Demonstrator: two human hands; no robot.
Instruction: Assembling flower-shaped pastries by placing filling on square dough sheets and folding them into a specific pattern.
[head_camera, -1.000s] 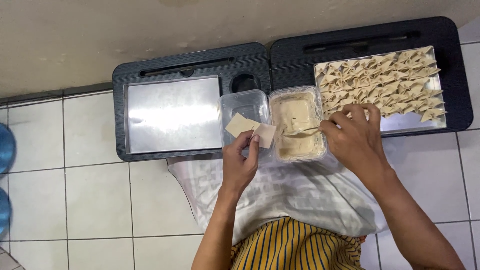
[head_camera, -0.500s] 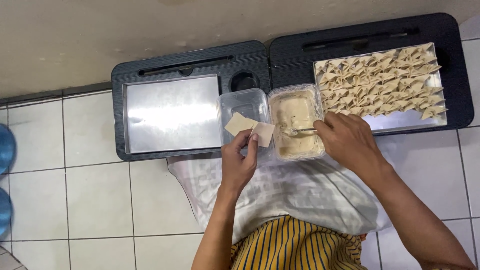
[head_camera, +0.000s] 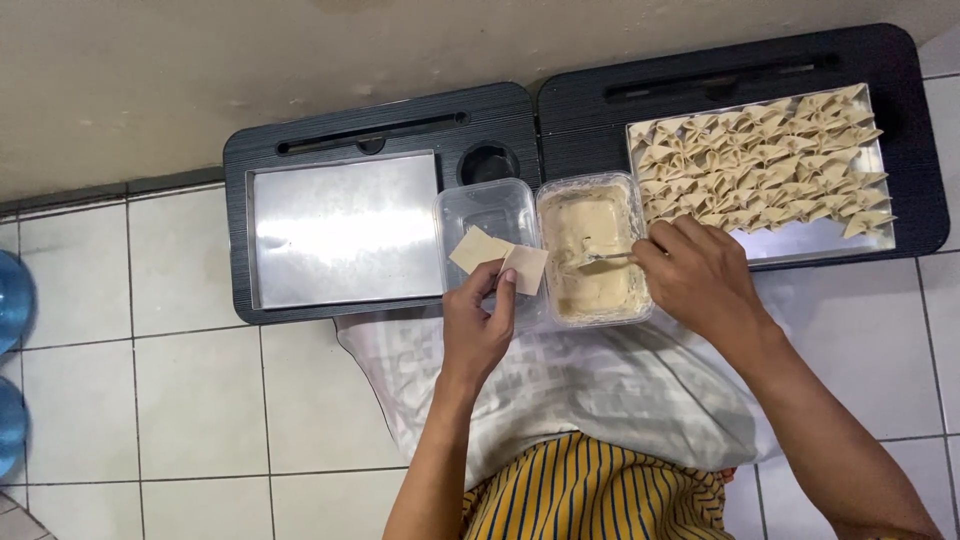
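Note:
My left hand (head_camera: 478, 325) pinches a square dough wrapper (head_camera: 525, 268) by its lower edge, beside another wrapper (head_camera: 478, 250) lying in a clear plastic box (head_camera: 487, 212). My right hand (head_camera: 697, 275) grips a metal spoon (head_camera: 593, 259) whose bowl dips into pale creamy filling in a clear tub (head_camera: 594, 249). Both containers sit where two black lap trays meet. A steel tray (head_camera: 868, 165) on the right black tray (head_camera: 905, 75) carries several folded dumplings (head_camera: 760, 160).
An empty steel tray (head_camera: 345, 229) rests on the left black tray (head_camera: 390, 115), which has a round cup hole (head_camera: 488, 164). A white cloth (head_camera: 600, 385) covers my lap over striped yellow fabric. Blue bottles (head_camera: 12, 300) stand at the left edge on the tiled floor.
My right hand slid slightly down and left, moving the spoon within the filling. My left hand keeps the wrapper in about the same place.

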